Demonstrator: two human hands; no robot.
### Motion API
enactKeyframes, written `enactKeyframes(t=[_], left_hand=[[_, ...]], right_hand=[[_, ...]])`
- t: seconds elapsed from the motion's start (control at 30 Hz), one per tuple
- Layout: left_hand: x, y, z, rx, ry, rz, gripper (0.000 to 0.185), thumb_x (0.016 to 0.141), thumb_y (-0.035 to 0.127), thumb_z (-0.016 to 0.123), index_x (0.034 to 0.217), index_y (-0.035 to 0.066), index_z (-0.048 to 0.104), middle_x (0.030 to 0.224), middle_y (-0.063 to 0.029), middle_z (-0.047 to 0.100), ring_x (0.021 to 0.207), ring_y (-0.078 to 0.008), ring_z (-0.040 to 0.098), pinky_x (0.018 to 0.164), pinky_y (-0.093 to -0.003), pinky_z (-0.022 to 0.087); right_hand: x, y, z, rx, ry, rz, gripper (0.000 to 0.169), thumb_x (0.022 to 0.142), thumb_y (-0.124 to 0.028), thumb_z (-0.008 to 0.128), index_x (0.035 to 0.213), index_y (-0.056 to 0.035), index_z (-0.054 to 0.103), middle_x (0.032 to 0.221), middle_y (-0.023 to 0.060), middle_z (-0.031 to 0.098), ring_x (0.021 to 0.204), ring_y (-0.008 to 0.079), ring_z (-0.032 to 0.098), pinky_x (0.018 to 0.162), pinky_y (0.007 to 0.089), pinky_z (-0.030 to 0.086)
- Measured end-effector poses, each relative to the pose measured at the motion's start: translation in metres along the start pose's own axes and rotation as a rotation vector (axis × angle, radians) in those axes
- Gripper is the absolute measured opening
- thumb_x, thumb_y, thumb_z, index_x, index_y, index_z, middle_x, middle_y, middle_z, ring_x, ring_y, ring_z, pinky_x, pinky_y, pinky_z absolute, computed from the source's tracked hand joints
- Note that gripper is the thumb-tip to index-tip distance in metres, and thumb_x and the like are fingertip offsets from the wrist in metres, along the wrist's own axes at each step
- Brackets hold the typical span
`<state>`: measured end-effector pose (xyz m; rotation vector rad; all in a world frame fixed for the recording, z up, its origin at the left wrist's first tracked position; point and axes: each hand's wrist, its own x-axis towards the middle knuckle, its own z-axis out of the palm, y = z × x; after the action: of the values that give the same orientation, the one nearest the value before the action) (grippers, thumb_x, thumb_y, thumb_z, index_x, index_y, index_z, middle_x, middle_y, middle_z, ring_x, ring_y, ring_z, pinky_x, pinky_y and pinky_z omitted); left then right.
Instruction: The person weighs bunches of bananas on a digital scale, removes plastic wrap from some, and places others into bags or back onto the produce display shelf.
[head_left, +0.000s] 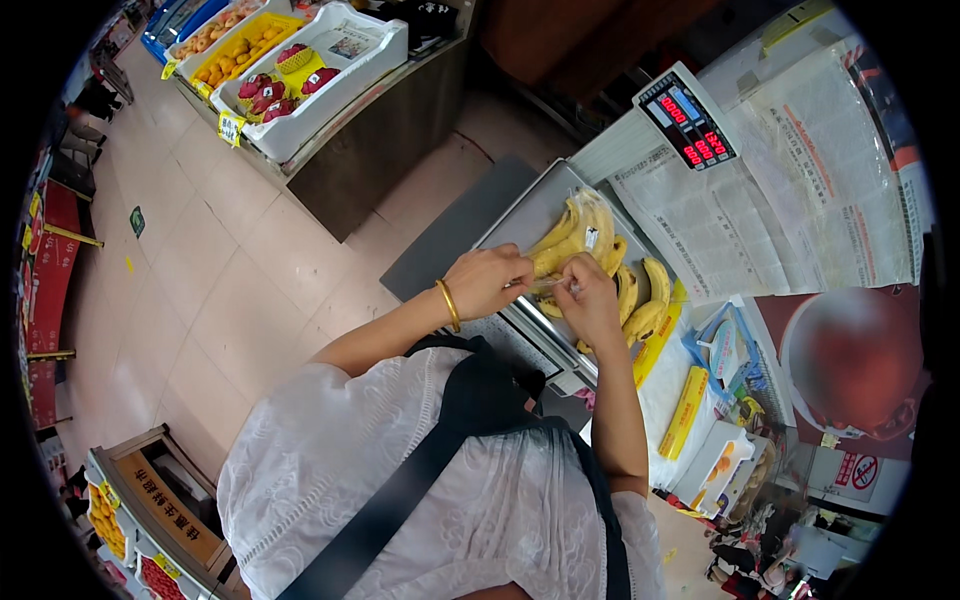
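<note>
A bunch of yellow bananas (564, 234) in clear plastic, with a small white label on it, lies on the metal pan (517, 214) of an electronic scale. My left hand (484, 281), with a gold bangle at the wrist, pinches the near end of the clear plastic (547, 283). The fingers of my right hand (589, 298) grip the same plastic a little to the right, so a short stretch spans the gap between both hands. More bananas (654, 304), without visible wrapping, rest to the right of my right hand. My fingers partly hide the plastic.
Behind the pan rises the scale's lit display (686, 116), beside a newspaper-covered surface (780, 180). Long yellow boxes (684, 412) and a blue basket (724, 349) lie to the right. Across the aisle, a white crate (341, 82) holds dragon fruit (268, 97).
</note>
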<state>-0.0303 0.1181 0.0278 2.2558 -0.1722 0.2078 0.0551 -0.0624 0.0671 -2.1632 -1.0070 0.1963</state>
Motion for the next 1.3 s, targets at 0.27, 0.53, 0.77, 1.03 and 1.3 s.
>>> enactKeyframes(t=[0.27,0.53,0.77,1.03,1.3], left_hand=[[0.016,-0.019,0.004,-0.015,0.293,-0.14,0.031,0.082,0.027,0.065,0.104,0.006,0.062,0.098,-0.0141,0.063,0.078,-0.0265,0.064,0.069,-0.0349,0.051],[0.11,-0.025,0.064,-0.156,-0.237,-0.21,0.087,0.066,0.052,0.071,0.127,-0.004,0.044,0.119,-0.0258,0.056,0.11,-0.0353,0.055,0.095,-0.0386,0.043],[0.099,-0.018,0.066,-0.086,-0.225,-0.321,0.1,0.059,0.048,0.076,0.133,-0.005,0.036,0.117,-0.0244,0.055,0.111,-0.0354,0.052,0.096,-0.0373,0.043],[0.097,-0.036,0.07,-0.278,-0.09,-0.171,0.1,0.055,0.043,0.081,0.134,-0.001,0.038,0.124,-0.0225,0.053,0.115,-0.034,0.052,0.098,-0.0352,0.041],[0.058,-0.036,0.046,-0.983,-0.027,-0.169,0.099,0.068,0.034,0.081,0.143,0.003,0.024,0.133,-0.0144,0.046,0.12,-0.0218,0.047,0.1,-0.0326,0.039]], right_hand=[[-0.03,0.019,-0.019,-0.043,0.16,0.073,0.013,0.075,-0.004,0.065,0.079,-0.003,0.052,0.074,0.0088,0.054,0.068,0.0205,0.056,0.062,0.0301,0.044],[-0.021,0.089,-0.042,0.329,0.356,0.389,0.032,0.082,-0.029,0.07,0.092,-0.0034,0.055,0.076,0.0044,0.057,0.066,0.0157,0.056,0.058,0.0293,0.046],[0.025,0.037,-0.015,-0.499,0.148,0.475,0.049,0.08,-0.046,0.065,0.077,-0.0001,0.05,0.068,0.0173,0.058,0.065,0.0339,0.056,0.06,0.0438,0.043],[0.044,0.08,-0.007,0.248,0.315,0.361,0.02,0.088,-0.018,0.051,0.076,-0.002,0.048,0.069,0.0074,0.053,0.062,0.0176,0.045,0.058,0.0336,0.04],[0.057,0.018,-0.008,0.843,0.372,0.294,0.014,0.088,-0.017,0.05,0.078,-0.007,0.048,0.076,0.002,0.047,0.071,0.0139,0.049,0.065,0.0279,0.044]])
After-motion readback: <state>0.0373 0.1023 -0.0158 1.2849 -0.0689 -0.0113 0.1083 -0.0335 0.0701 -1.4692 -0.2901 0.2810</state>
